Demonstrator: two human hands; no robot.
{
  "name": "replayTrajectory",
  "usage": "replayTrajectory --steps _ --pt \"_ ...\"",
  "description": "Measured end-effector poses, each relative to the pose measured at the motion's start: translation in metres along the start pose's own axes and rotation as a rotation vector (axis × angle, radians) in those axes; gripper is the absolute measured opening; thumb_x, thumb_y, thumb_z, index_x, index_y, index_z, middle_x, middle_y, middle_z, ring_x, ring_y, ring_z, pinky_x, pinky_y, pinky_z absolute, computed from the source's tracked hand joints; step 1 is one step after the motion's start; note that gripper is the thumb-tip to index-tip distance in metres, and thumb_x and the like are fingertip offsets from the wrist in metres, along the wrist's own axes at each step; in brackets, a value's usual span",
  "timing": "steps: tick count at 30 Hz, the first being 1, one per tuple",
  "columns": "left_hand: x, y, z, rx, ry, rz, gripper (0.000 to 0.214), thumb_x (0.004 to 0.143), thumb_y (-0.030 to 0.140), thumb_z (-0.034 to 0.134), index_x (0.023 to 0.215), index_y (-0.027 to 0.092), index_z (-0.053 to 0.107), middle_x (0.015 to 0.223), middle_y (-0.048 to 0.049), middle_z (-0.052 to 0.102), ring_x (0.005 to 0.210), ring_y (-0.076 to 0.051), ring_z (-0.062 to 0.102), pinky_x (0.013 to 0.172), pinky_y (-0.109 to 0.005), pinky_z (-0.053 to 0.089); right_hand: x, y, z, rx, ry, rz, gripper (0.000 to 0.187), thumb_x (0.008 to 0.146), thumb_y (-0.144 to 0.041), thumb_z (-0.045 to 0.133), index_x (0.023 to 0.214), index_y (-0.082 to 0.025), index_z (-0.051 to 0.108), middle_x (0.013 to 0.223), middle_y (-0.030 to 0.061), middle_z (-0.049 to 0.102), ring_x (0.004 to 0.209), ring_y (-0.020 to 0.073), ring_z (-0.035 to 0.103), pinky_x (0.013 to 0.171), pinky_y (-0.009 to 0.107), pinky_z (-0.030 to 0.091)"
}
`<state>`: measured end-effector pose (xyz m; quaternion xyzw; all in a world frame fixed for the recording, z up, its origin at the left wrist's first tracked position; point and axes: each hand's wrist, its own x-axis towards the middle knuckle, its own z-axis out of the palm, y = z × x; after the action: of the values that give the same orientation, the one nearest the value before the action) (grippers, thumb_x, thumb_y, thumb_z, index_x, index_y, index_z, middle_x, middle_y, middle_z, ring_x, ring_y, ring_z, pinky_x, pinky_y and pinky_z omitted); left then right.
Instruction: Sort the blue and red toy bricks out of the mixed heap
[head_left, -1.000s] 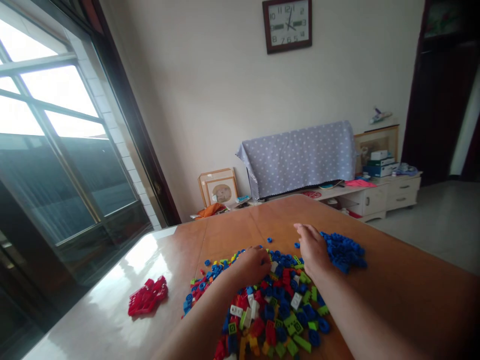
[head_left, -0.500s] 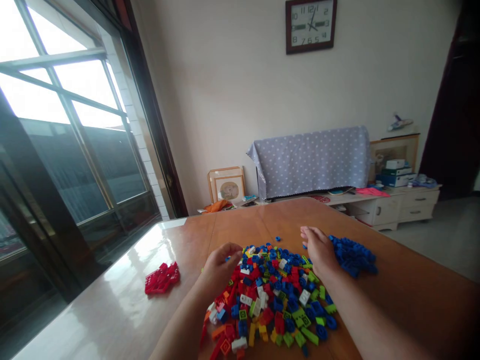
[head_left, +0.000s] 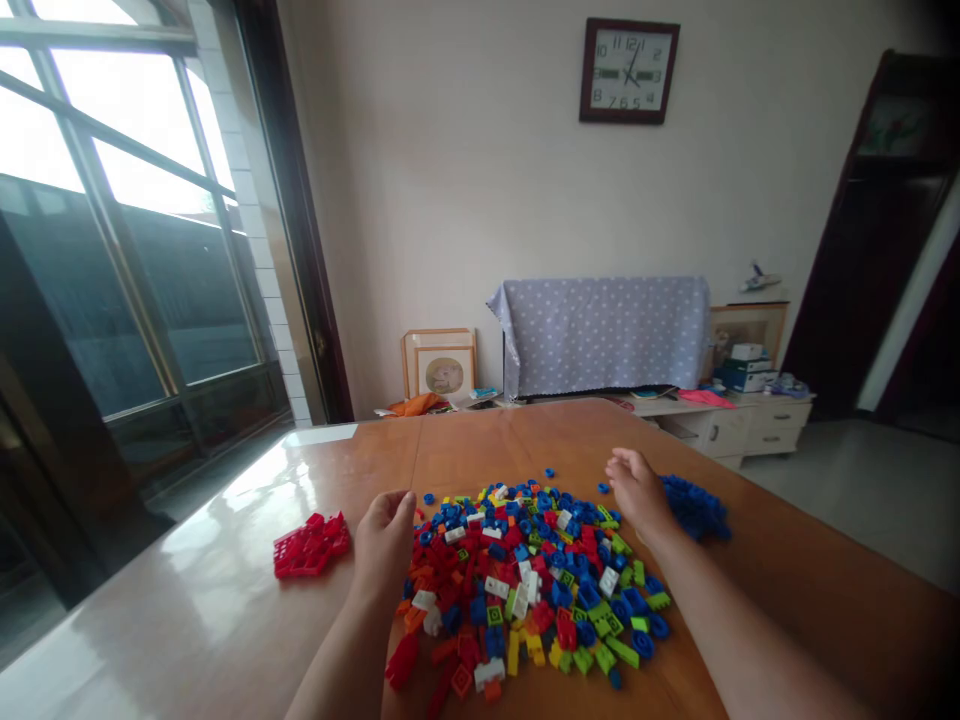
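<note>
A wide heap of mixed toy building bricks in red, blue, white, yellow, green and orange lies on the table in front of me. My left hand is raised at the heap's left edge, thumb and fingers pressed together; whatever they may hold is hidden. To its left lies a small pile of red bricks. At the heap's far right, my right hand has loosely bent fingers slightly apart, with nothing seen in them. Just beyond it sits a pile of blue bricks, partly behind that hand.
Single blue pieces lie on the wooden table past the heap, one a small blue ring. A low white cabinet stands beyond the table, beside a cloth-covered object. Windows are on the left.
My left hand has moved left from over the heap toward the red pile. My right hand stays near the blue pile, with little movement. The view has turned slightly.
</note>
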<state>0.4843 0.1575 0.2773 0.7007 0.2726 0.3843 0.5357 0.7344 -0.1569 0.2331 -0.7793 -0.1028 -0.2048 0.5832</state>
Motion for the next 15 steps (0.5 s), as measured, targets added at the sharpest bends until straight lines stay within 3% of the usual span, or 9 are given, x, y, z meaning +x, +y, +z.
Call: replayTrajectory --steps 7,11,15 --pt "0.005 -0.005 -0.004 -0.137 0.055 -0.136 0.05 0.072 0.054 0.067 0.101 0.014 0.068 0.094 -0.0083 0.072 0.092 -0.024 0.066 0.08 -0.034 0.051 -0.013 0.01 0.017 -0.282 -0.235 -0.036 0.039 0.082 -0.036 0.058 0.115 -0.018 0.067 0.118 0.0178 0.071 0.115 0.0335 0.064 0.102 0.047 0.044" --pt "0.007 -0.009 -0.004 -0.161 0.118 -0.173 0.052 0.073 0.055 0.066 0.103 0.013 0.067 0.098 -0.0096 0.071 0.096 -0.025 0.066 0.083 -0.035 0.051 -0.017 0.008 0.025 -0.361 -0.284 -0.042 0.044 0.083 -0.037 0.058 0.122 -0.017 0.065 0.121 0.0214 0.069 0.117 0.0374 0.063 0.103 0.051 0.042" --pt "0.008 -0.014 -0.002 -0.158 0.167 -0.209 0.056 0.073 0.056 0.065 0.108 0.013 0.065 0.104 -0.0114 0.071 0.1 -0.026 0.065 0.086 -0.037 0.051 -0.015 0.008 0.027 -0.363 -0.287 -0.018 0.043 0.081 -0.039 0.061 0.117 -0.017 0.068 0.114 0.0222 0.072 0.11 0.039 0.066 0.099 0.054 0.043"
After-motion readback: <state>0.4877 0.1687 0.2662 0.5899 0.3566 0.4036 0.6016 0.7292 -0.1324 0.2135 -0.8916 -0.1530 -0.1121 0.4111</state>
